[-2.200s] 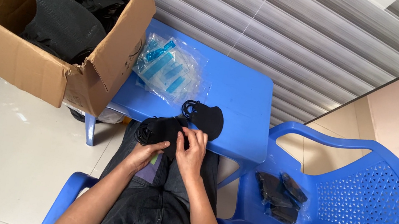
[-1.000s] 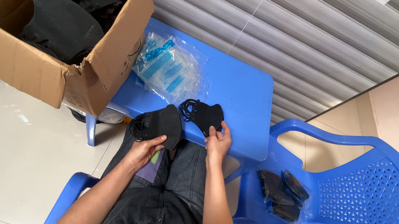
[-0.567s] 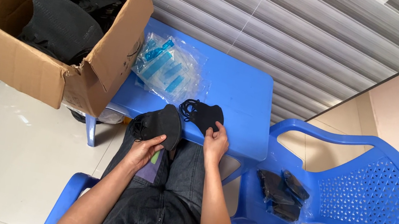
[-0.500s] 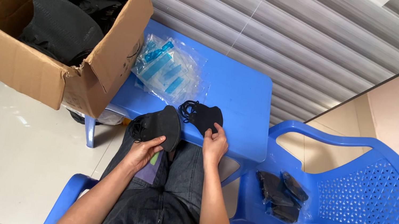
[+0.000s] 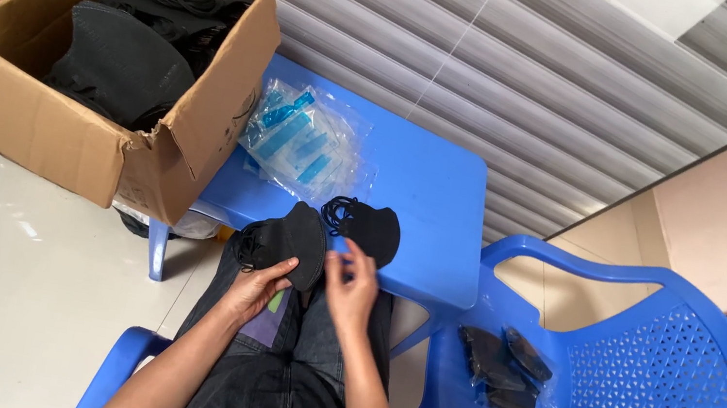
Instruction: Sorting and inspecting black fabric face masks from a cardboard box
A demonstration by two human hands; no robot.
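Note:
My left hand (image 5: 256, 285) grips a stack of black face masks (image 5: 287, 238) over my lap at the front edge of the small blue table (image 5: 427, 205). Its thumb lies on the stack's lower edge. My right hand (image 5: 351, 291) hovers just right of the stack with fingers spread and nothing in it. Just beyond its fingertips, a single black mask (image 5: 369, 228) lies flat on the table.
A heap of clear plastic bags (image 5: 300, 139) lies on the table's left side. An open cardboard box (image 5: 89, 138) full of black masks stands at the left. Bagged masks (image 5: 501, 370) rest on the seat of a blue plastic chair (image 5: 649, 380) at the right.
My right hand left the single mask on the table and drew back toward the stack. The left hand keeps holding the stack in nearly the same place.

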